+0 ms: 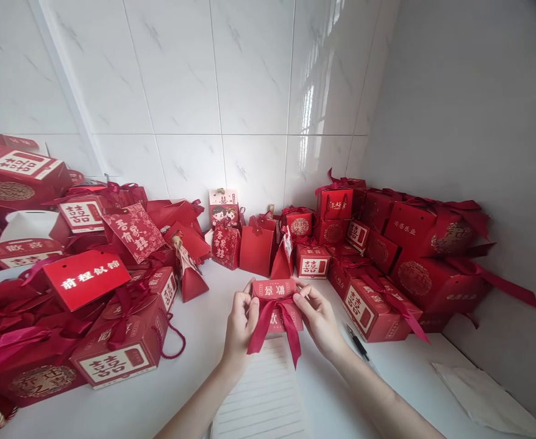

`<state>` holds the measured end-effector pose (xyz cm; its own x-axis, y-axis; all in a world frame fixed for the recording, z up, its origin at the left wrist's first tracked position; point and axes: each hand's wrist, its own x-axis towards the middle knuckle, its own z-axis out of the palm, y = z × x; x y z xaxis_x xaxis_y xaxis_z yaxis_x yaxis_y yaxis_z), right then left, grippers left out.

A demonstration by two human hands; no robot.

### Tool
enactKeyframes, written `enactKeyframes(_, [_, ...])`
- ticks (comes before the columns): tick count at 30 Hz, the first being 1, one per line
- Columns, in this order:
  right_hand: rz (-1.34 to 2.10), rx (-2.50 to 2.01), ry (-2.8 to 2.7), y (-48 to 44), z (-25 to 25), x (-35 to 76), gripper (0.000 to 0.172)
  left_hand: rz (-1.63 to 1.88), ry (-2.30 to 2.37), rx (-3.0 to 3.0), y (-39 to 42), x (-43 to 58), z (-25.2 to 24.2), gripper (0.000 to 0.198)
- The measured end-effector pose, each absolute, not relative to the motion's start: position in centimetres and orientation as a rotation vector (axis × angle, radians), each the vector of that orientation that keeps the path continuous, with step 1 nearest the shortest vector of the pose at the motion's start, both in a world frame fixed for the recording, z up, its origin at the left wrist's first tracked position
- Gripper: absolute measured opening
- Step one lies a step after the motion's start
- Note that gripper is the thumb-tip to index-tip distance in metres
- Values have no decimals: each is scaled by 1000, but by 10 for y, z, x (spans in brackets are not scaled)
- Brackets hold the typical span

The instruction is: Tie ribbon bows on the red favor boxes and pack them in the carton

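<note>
Between my two hands is a red gift box [274,288] with printed characters on its top and a dark red ribbon bow [274,310] whose tails hang toward me. My left hand [242,314] grips the box's left side, thumb on the near face and the other fingers partly hidden behind. On the opposite side, my right hand [318,311] holds it the same way, its thumb close to the bow. Below the box lies a lined notebook [258,390], its upper end partly covered by the ribbon and box.
Piled red boxes [112,360] fill the left side, one with a rope handle [176,347]. More ribboned boxes [382,305] stack against the right wall. Small bags [256,247] stand along the tiled wall. A black pen [357,341] and white tissue [482,396] lie at right.
</note>
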<state>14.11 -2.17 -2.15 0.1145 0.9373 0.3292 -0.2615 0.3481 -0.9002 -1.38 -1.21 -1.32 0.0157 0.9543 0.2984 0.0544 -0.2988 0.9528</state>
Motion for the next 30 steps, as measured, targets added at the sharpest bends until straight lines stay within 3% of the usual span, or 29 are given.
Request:
enactKeyframes(8, [957, -850, -1074, -20, -16, 141, 36, 1380, 1077, 1485, -15, -14, -11, 29])
enactKeyframes(12, [530, -951, -1301, -33, -10, 141, 20, 1420, 1003, 1464, -14, -13, -14, 28])
enactKeyframes(16, [-70, -848, -1934, -52, -4, 130, 35, 1493, 917, 1465, -13, -12, -17, 25])
enactKeyframes(19, [-276, -793, -2147, -58, -3, 117, 42, 1525, 891, 1460, -11, -12, -19, 24])
enactKeyframes(23, [-317, -795, -2139, -58, -2, 113, 29, 1565, 940, 1546, -7, -13, -20, 24])
enactKeyframes(30, [-270, -698, -2189, -60, -1, 126, 28, 1528, 1096, 1665, -7, -21, -8, 14])
